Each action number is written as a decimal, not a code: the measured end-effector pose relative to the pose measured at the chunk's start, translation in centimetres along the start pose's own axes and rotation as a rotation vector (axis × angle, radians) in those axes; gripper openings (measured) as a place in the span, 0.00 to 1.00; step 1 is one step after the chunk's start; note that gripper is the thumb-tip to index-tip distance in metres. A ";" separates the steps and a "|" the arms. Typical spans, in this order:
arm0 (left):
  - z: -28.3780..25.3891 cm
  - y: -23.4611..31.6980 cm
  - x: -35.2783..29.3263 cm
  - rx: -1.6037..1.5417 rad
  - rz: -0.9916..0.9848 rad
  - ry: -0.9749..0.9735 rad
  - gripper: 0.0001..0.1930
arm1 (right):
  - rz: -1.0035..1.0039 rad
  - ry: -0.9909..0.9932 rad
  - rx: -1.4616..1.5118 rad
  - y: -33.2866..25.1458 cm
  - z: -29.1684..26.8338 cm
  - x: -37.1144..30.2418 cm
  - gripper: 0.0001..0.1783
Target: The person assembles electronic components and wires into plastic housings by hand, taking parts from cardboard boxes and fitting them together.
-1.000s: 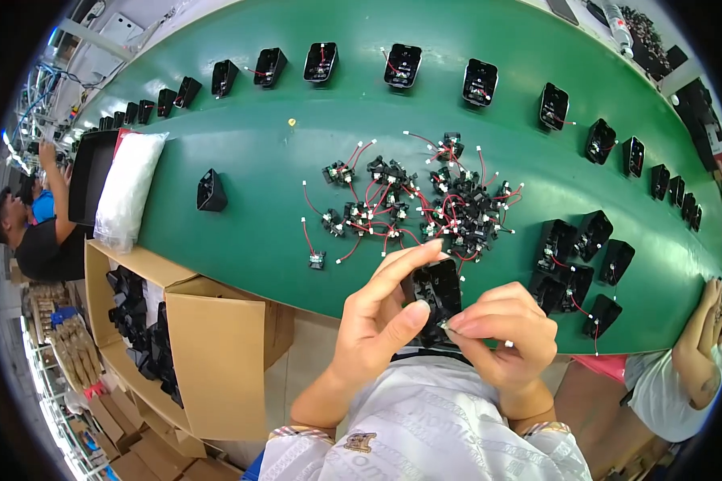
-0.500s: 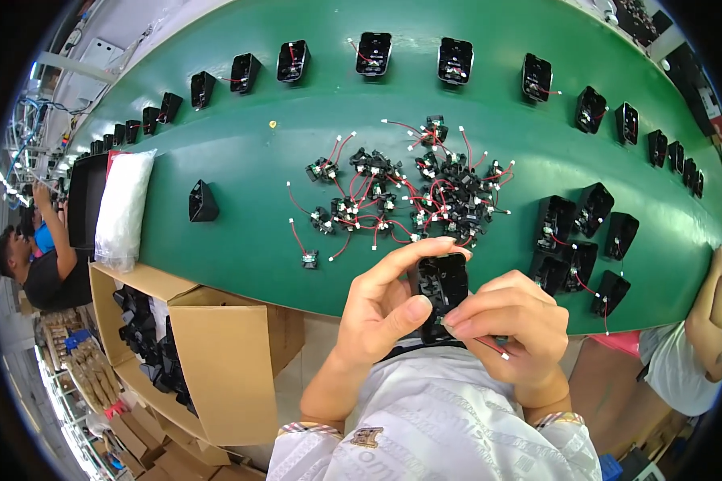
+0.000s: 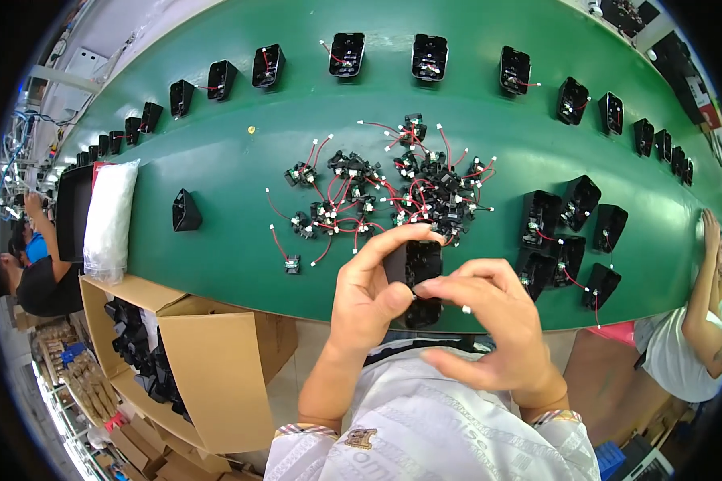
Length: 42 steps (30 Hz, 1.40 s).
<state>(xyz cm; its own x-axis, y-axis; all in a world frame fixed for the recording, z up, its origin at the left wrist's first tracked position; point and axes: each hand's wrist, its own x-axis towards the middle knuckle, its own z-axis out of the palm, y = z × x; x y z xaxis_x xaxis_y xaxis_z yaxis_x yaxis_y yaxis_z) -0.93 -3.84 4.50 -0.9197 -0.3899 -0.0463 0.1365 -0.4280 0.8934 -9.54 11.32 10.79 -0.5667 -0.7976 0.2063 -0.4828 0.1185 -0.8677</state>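
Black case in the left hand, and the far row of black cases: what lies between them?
The head view shows small black parts with red wires piled on the green table between the held case and that row.

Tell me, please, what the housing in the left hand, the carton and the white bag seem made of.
Housing: probably glossy black plastic, given its highlights.
Carton: likely matte brown cardboard, given its folded flaps.
White bag: perhaps shiny plastic film, given its translucent end.

The case (image 3: 423, 266) looks like glossy plastic, the surface (image 3: 237, 184) smooth with a sheen, the box (image 3: 217, 385) matt cardboard, the bag (image 3: 110, 216) shiny plastic, the shirt (image 3: 429, 425) cloth.
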 end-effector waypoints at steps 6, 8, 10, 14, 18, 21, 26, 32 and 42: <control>0.2 -0.5 0.3 -0.047 0.127 -0.182 0.38 | -0.006 0.062 -0.049 1.1 0.6 -0.6 0.24; 0.5 0.4 0.3 -0.005 0.153 -0.167 0.34 | -0.017 0.049 -0.068 1.2 0.2 -0.4 0.24; 0.8 1.5 0.6 0.355 0.225 -0.138 0.29 | 0.016 -0.018 -0.027 1.4 -0.3 -0.5 0.22; 2.4 2.8 0.3 0.757 0.428 -0.045 0.30 | 0.060 0.031 0.440 2.4 -0.2 -1.0 0.19; 2.7 2.7 0.4 0.727 0.401 -0.120 0.29 | 0.250 -0.045 0.973 2.8 -0.5 -1.3 0.18; 3.2 2.8 0.8 0.757 0.387 -0.116 0.27 | 0.473 -0.010 1.189 3.0 -0.4 -1.6 0.16; -0.3 4.5 0.5 0.969 0.478 0.040 0.23 | 0.147 0.062 1.093 4.7 -3.2 -3.1 0.16; -17.2 10.4 -1.4 1.726 0.524 0.932 0.26 | 0.021 0.616 -0.712 6.4 -17.5 -7.1 0.12; -23.7 6.4 0.1 1.627 0.392 0.828 0.24 | 0.333 0.438 -1.060 13.8 -22.1 -11.5 0.18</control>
<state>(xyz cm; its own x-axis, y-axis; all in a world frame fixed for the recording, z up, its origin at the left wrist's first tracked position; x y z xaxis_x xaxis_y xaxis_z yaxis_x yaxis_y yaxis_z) 8.60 -25.90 -0.39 -0.4689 -0.7215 0.5095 -0.6312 0.6772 0.3782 -24.46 35.21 6.50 -0.8485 -0.3902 0.3574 -0.4632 0.8743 -0.1452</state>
